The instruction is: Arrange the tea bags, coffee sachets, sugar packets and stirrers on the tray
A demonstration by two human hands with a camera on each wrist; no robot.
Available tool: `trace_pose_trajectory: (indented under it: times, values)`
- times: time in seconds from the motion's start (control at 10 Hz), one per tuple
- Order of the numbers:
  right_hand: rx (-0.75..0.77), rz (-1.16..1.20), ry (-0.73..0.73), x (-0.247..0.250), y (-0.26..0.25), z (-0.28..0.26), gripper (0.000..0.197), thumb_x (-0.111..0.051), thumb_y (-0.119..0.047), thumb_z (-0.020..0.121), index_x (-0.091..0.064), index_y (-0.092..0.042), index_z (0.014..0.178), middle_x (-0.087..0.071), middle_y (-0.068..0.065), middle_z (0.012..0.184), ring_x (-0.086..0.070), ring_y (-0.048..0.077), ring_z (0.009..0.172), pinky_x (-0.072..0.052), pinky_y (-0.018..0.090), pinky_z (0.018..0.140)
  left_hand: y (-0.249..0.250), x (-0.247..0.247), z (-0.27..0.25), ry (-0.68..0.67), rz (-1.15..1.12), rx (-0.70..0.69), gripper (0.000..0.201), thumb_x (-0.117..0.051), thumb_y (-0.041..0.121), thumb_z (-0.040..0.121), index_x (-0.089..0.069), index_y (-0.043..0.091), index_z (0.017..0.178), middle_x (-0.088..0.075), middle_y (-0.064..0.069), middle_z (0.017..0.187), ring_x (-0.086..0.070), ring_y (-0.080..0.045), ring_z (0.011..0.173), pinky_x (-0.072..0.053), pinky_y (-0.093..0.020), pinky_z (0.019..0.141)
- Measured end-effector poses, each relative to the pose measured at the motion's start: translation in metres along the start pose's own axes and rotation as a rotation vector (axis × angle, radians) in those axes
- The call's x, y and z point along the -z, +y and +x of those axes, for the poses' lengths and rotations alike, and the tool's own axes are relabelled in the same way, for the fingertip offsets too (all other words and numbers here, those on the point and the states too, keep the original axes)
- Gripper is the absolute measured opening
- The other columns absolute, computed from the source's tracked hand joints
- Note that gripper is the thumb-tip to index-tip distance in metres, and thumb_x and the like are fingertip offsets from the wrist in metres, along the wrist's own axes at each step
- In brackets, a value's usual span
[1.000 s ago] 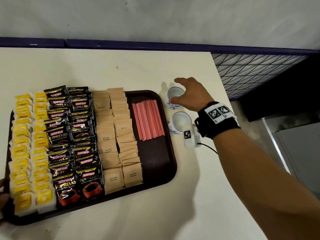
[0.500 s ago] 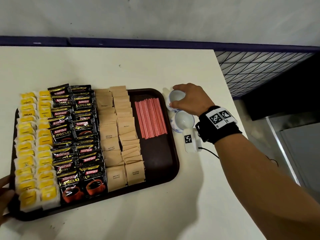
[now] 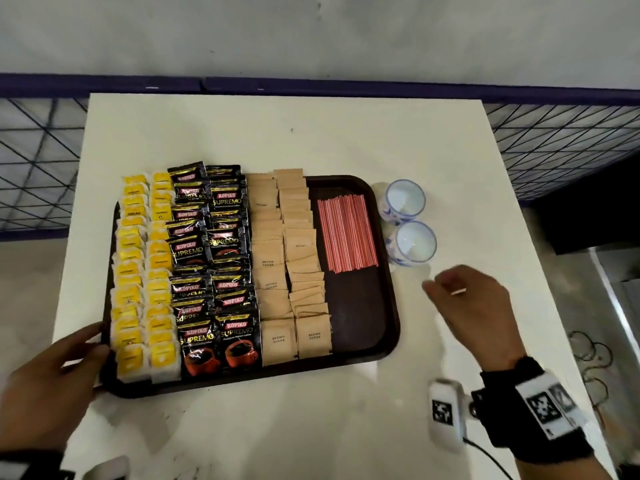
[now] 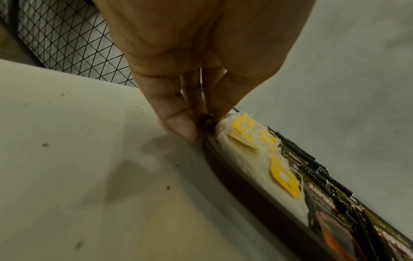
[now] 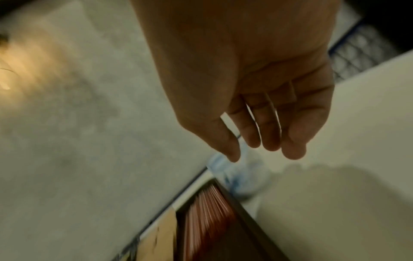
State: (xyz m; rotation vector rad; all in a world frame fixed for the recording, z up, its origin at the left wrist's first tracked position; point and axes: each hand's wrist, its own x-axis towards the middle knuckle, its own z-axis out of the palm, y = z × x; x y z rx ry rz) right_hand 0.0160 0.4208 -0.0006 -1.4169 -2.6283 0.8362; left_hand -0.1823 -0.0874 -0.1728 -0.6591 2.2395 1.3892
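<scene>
A dark brown tray (image 3: 356, 306) lies on the white table. From left to right it carries two columns of yellow tea bags (image 3: 143, 271), black coffee sachets (image 3: 211, 268), brown sugar packets (image 3: 287, 265) and a flat bunch of red stirrers (image 3: 346, 233). My left hand (image 3: 98, 341) touches the tray's left rim near the front corner. In the left wrist view its fingertips (image 4: 183, 130) rest against the rim (image 4: 245, 190) beside the tea bags (image 4: 245, 146). My right hand (image 3: 450, 296) hovers empty, fingers relaxed, right of the tray, and the right wrist view shows it (image 5: 263, 146) above the blurred cups (image 5: 241, 176).
Two white-and-blue cups (image 3: 403, 200) (image 3: 414, 242) stand upright, one behind the other, just off the tray's right edge. The table (image 3: 311, 427) ends close on the right. Dark wire mesh (image 3: 554, 140) runs behind and beside it.
My right hand has let go of the far cup and drawn back toward me, lower and to the right. My left hand shows more fully at the tray's left rim.
</scene>
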Motion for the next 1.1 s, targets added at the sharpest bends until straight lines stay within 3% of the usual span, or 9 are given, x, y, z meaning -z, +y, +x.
trace_pose_trajectory:
  times: [0.1, 0.2, 0.3, 0.4, 0.6, 0.7, 0.9, 1.0, 1.1]
  values:
    - [-0.103, 0.091, -0.123, -0.030, 0.026, -0.034, 0.012, -0.076, -0.027, 0.084, -0.070, -0.020, 0.092, -0.072, -0.005, 0.081, -0.071, 0.021, 0.078, -0.055, 0.036, 0.081, 0.063, -0.005, -0.070, -0.080, 0.045, -0.092, 0.029, -0.059, 0.010, 0.094, -0.067, 0.025, 0.117, -0.071, -0.005, 0.098, -0.070, -0.025, 0.084, -0.056, -0.058, 0.072]
    - [-0.151, 0.272, -0.158, -0.053, 0.027, -0.043, 0.007, -0.073, -0.019, 0.087, -0.072, -0.020, 0.094, -0.073, -0.007, 0.072, -0.071, 0.016, 0.063, -0.061, 0.046, 0.073, 0.064, -0.001, -0.082, -0.092, 0.000, -0.131, 0.029, -0.061, 0.012, 0.093, -0.071, 0.035, 0.108, -0.071, -0.009, 0.098, -0.071, -0.031, 0.088, -0.052, -0.062, 0.083]
    - [-0.122, 0.311, -0.133, -0.068, 0.026, -0.044, 0.011, -0.071, -0.013, 0.087, -0.073, -0.024, 0.087, -0.074, -0.011, 0.074, -0.073, 0.015, 0.069, -0.060, 0.045, 0.077, 0.065, 0.005, -0.085, -0.044, 0.033, -0.123, 0.029, -0.063, 0.013, 0.092, -0.073, 0.039, 0.102, -0.074, -0.003, 0.089, -0.072, -0.030, 0.085, -0.052, -0.063, 0.084]
    - [-0.108, 0.294, -0.123, -0.073, 0.027, -0.044, 0.011, -0.069, -0.013, 0.087, -0.077, -0.020, 0.091, -0.076, -0.008, 0.085, -0.073, 0.017, 0.078, -0.060, 0.047, 0.082, 0.063, 0.008, -0.084, -0.039, 0.018, -0.154, 0.032, -0.063, 0.014, 0.092, -0.073, 0.044, 0.097, -0.075, 0.001, 0.086, -0.073, -0.029, 0.083, -0.052, -0.063, 0.085]
    - [-0.128, 0.326, -0.124, -0.072, 0.023, -0.043, 0.022, -0.071, -0.014, 0.086, -0.073, -0.035, 0.079, -0.076, -0.007, 0.081, -0.074, 0.020, 0.078, -0.061, 0.047, 0.080, 0.070, 0.002, -0.091, -0.012, 0.035, -0.224, 0.037, -0.065, 0.012, 0.091, -0.073, 0.049, 0.090, -0.074, -0.007, 0.092, -0.073, -0.027, 0.081, -0.054, -0.059, 0.083]
    - [-0.134, 0.326, -0.115, -0.070, 0.020, -0.045, 0.025, -0.070, -0.012, 0.087, -0.071, -0.035, 0.078, -0.076, -0.006, 0.081, -0.074, 0.019, 0.076, -0.061, 0.047, 0.081, 0.073, 0.003, -0.091, -0.022, 0.055, -0.230, 0.038, -0.066, 0.015, 0.091, -0.071, 0.053, 0.088, -0.074, -0.006, 0.090, -0.073, -0.025, 0.081, -0.055, -0.057, 0.084]
    - [-0.157, 0.370, -0.116, -0.069, 0.013, -0.053, 0.016, -0.068, -0.010, 0.089, -0.075, -0.024, 0.085, -0.076, -0.003, 0.082, -0.075, 0.020, 0.073, -0.062, 0.045, 0.078, 0.072, 0.007, -0.092, -0.011, 0.091, -0.240, 0.035, -0.066, 0.019, 0.090, -0.070, 0.054, 0.091, -0.074, -0.004, 0.091, -0.073, -0.024, 0.081, -0.054, -0.055, 0.088]
    - [-0.194, 0.367, -0.110, -0.064, 0.012, -0.063, 0.009, -0.068, -0.016, 0.091, -0.075, -0.018, 0.086, -0.075, -0.003, 0.073, -0.073, 0.017, 0.065, -0.061, 0.044, 0.076, 0.068, 0.008, -0.093, -0.005, 0.115, -0.210, 0.026, -0.065, 0.029, 0.091, -0.068, 0.054, 0.091, -0.074, -0.001, 0.091, -0.073, -0.023, 0.076, -0.056, -0.053, 0.083]
    - [-0.251, 0.309, -0.130, -0.056, 0.026, -0.096, 0.016, -0.065, -0.020, 0.093, -0.071, -0.019, 0.078, -0.071, 0.000, 0.061, -0.068, 0.018, 0.057, -0.059, 0.046, 0.072, 0.048, 0.022, -0.099, 0.054, 0.177, -0.148, 0.010, -0.065, 0.036, 0.090, -0.070, 0.045, 0.091, -0.073, -0.001, 0.087, -0.072, -0.025, 0.072, -0.059, -0.052, 0.074]
